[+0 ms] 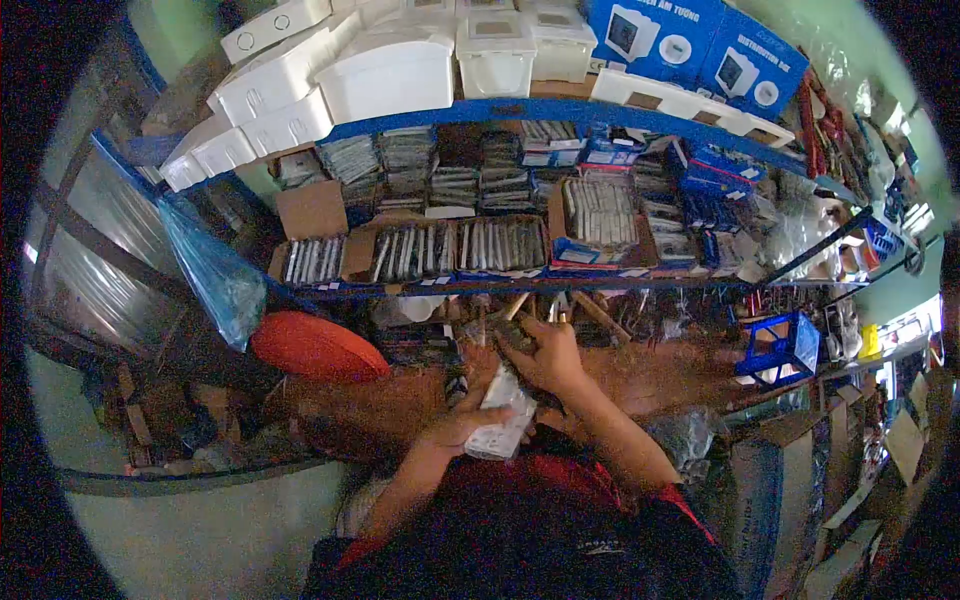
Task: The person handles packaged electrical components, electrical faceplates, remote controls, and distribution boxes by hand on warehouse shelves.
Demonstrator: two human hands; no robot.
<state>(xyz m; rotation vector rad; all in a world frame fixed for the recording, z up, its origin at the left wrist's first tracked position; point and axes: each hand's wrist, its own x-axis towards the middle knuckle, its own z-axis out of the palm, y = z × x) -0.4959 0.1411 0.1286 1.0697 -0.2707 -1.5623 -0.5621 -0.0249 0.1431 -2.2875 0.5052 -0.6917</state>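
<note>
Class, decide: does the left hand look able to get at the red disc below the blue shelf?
Likely not yet: the left hand holds a white packet, so it is full. The red disc itself lies uncovered to its left, nothing between.

On my feed I make out a small white packet (503,418), flat and oblong, with a glossy, plastic-wrapped look. It is tilted, its long side running from about seven o'clock up to one o'clock. It rests in the curled left hand (455,428), its upper end just beneath the right hand (548,360).
</note>
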